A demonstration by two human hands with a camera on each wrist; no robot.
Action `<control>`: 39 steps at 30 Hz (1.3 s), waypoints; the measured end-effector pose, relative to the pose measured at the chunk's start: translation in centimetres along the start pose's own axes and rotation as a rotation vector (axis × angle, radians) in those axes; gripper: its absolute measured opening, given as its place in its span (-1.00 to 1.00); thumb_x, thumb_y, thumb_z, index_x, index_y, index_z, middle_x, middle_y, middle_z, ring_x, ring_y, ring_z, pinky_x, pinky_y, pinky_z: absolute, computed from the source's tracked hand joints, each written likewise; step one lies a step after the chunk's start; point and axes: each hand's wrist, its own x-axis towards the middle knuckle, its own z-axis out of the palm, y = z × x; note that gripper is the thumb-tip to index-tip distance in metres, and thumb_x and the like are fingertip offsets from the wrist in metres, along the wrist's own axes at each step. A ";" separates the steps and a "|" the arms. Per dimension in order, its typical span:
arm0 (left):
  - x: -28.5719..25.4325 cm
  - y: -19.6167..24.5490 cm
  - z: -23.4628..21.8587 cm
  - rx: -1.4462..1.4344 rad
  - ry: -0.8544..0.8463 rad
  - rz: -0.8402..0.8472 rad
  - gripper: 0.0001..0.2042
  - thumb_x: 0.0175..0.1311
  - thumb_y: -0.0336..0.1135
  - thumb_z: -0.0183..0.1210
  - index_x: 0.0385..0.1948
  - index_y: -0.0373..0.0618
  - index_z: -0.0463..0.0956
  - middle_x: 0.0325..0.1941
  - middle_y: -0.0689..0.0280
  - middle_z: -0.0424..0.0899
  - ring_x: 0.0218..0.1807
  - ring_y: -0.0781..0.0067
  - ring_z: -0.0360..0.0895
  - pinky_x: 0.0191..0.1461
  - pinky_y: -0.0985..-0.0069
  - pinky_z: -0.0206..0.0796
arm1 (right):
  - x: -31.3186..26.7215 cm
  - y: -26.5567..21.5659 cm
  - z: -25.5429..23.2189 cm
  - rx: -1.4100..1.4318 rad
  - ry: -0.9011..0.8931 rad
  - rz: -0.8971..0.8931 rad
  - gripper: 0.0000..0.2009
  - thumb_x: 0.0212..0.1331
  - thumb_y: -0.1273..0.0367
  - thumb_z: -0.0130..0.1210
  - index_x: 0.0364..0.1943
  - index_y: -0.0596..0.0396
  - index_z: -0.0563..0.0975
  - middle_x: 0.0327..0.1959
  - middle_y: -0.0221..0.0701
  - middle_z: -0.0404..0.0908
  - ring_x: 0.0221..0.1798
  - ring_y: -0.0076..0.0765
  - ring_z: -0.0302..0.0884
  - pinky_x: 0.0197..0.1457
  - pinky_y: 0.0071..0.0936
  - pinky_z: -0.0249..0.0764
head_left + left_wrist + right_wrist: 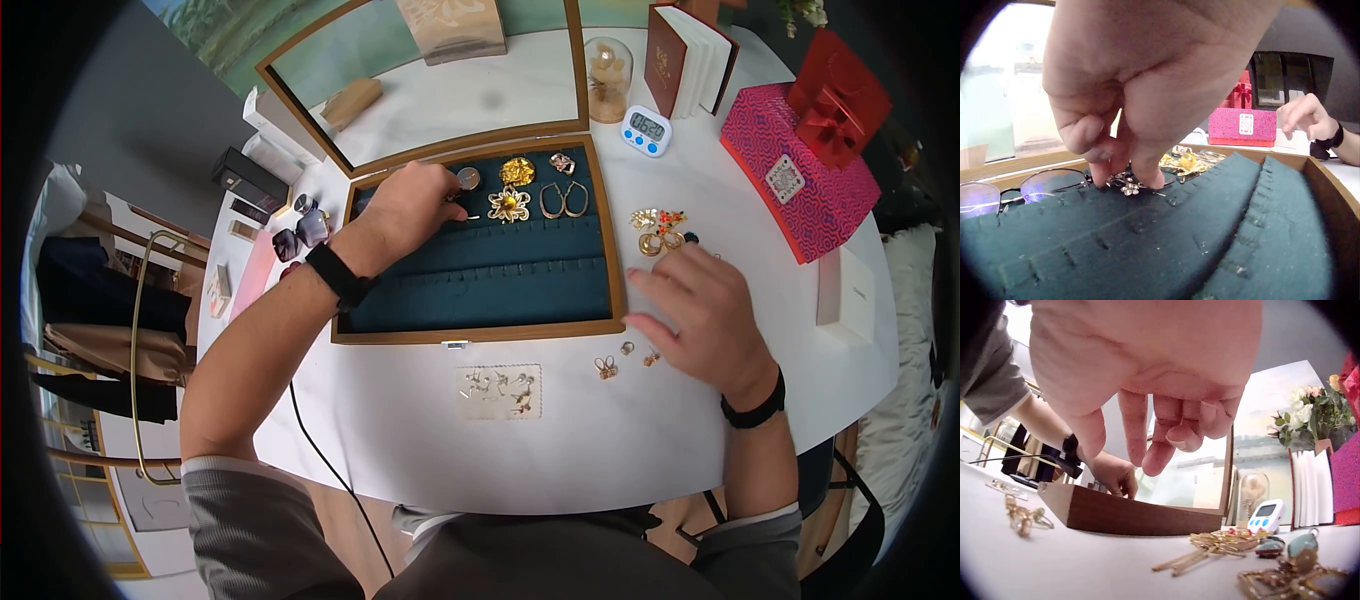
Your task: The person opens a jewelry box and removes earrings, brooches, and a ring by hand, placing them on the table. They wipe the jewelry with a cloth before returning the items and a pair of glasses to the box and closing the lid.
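My left hand [408, 212] reaches into a wooden jewelry box [500, 300] lined in dark green fabric. Between thumb and fingertips it pinches a silver flower-shaped jewelry piece [1129, 187], partly hidden by the fingers, low over the lining. Eyeglasses [1054, 181] lie in the box left of that hand. To its right sit a gold brooch [517, 171], a flower brooch [509, 206], hoop earrings [565, 200] and a jeweled ring [562, 162]. My right hand [705, 310], fingers loosely bent and holding nothing, hovers above the table beside gold jewelry [648, 220].
The glass lid [583, 60] stands raised behind the box. A card of earrings [500, 391] and small earrings [606, 367] lie in front. Sunglasses [288, 243] are left; a timer [647, 131], glass dome [608, 80], book [690, 62] and pink gift bag [800, 175] stand right.
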 end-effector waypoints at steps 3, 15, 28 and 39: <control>0.1 0.0 0.1 0.004 -0.009 -0.001 -0.66 0.27 -0.32 0.50 -0.02 -0.35 0.76 -0.09 -0.07 0.84 -0.03 -0.07 0.81 0.13 0.23 0.63 | 0.0 -1.0 0.5 0.032 -0.057 -0.075 -0.66 -0.02 0.31 0.54 -0.16 0.13 0.75 -0.30 -0.40 0.59 -0.18 -0.24 0.57 -0.13 -0.27 0.55; 0.0 0.1 0.2 -0.003 -0.013 0.036 -0.63 0.25 -0.35 0.50 0.04 -0.35 0.75 -0.11 -0.08 0.82 -0.03 -0.07 0.78 0.15 0.21 0.62 | -0.6 -1.1 2.6 0.042 -0.086 -0.118 -0.86 0.09 0.46 0.39 -0.25 0.16 0.80 -0.43 -0.40 0.55 -0.22 -0.30 0.55 -0.17 -0.29 0.54; 0.0 -0.1 0.5 0.020 0.033 0.122 -0.57 0.23 -0.38 0.51 0.14 -0.28 0.74 -0.11 -0.07 0.81 -0.04 -0.07 0.78 0.14 0.20 0.61 | -0.5 -1.0 2.8 0.056 -0.069 -0.124 -0.86 0.08 0.46 0.43 -0.27 0.18 0.81 -0.46 -0.40 0.55 -0.25 -0.31 0.55 -0.24 -0.32 0.53; -0.2 0.2 0.6 0.042 0.054 0.156 -0.59 0.24 -0.34 0.50 0.11 -0.29 0.75 -0.09 -0.07 0.79 -0.01 -0.10 0.75 0.16 0.17 0.59 | -0.5 -1.1 2.6 0.052 -0.084 -0.113 -0.84 0.05 0.44 0.46 -0.26 0.15 0.82 -0.46 -0.43 0.55 -0.25 -0.33 0.54 -0.23 -0.34 0.55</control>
